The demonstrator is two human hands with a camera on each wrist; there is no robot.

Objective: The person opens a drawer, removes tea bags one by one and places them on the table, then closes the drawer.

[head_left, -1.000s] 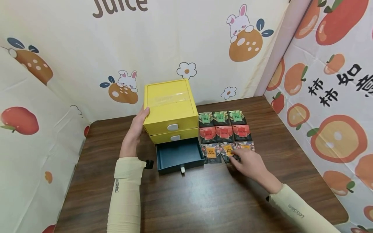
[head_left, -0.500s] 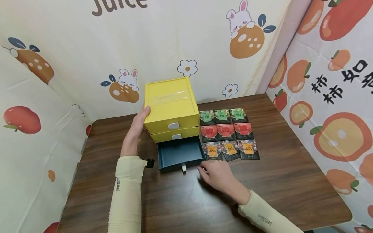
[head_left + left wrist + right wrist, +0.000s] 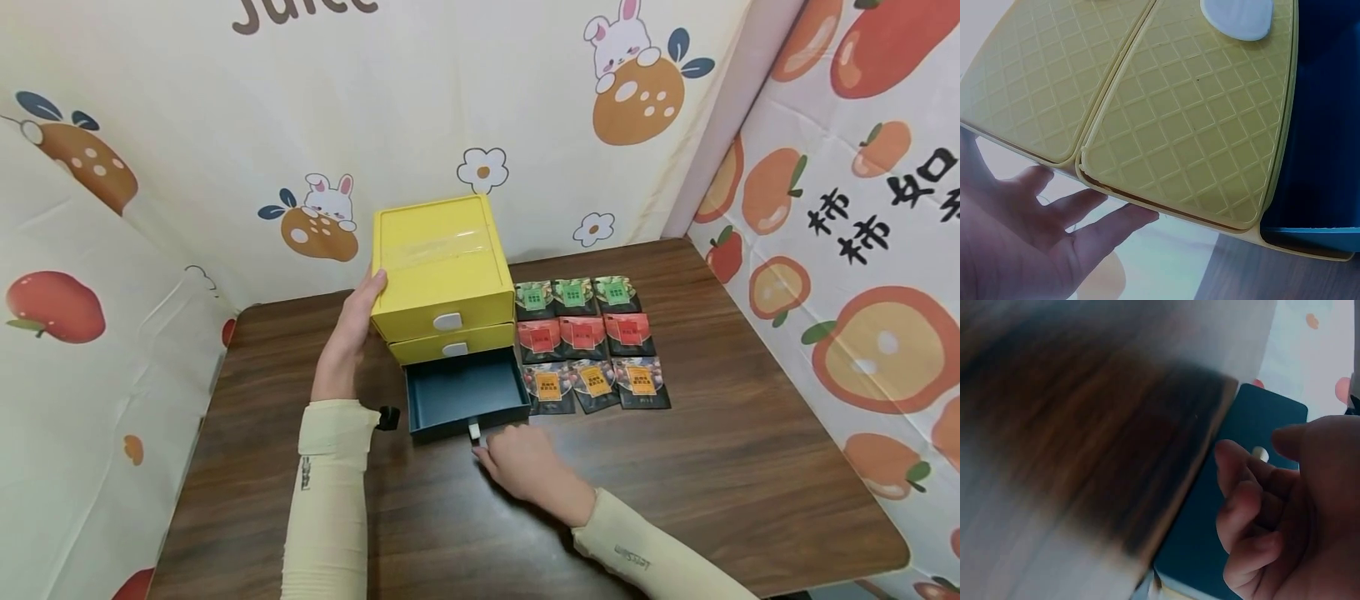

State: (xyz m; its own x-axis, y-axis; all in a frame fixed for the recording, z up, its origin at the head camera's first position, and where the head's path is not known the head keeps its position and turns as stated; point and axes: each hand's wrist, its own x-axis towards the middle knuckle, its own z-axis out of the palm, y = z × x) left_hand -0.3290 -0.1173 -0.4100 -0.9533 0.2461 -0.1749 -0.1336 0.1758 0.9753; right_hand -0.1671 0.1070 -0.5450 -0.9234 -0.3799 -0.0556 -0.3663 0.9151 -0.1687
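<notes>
A yellow drawer box (image 3: pixel 442 267) stands on the table with its bottom drawer (image 3: pixel 442 429) pulled out; the drawer's dark blue inside shows no contents. My left hand (image 3: pixel 348 333) touches the box's left side, thumb at the top edge. In the left wrist view its fingers (image 3: pixel 1116 228) lie extended and spread along that side. Just in front of the drawer is my right hand (image 3: pixel 525 462), close to the white pull tab (image 3: pixel 474 431). The right wrist view has the tab (image 3: pixel 1260 454) showing in the gap between thumb and loosely bent index finger, with nothing gripped.
Right of the box, flat packets lie in three rows: green ones (image 3: pixel 573 297), red ones (image 3: pixel 583 335) and orange-labelled ones (image 3: pixel 596 383). The two upper drawers are closed. Fruit-printed sheets (image 3: pixel 420 83) hang behind and beside the brown wooden table (image 3: pixel 720 467).
My right hand has left the orange-labelled packets and moved left to the drawer's pull tab, uncovering the packets at the right of that row. My left hand stays against the box.
</notes>
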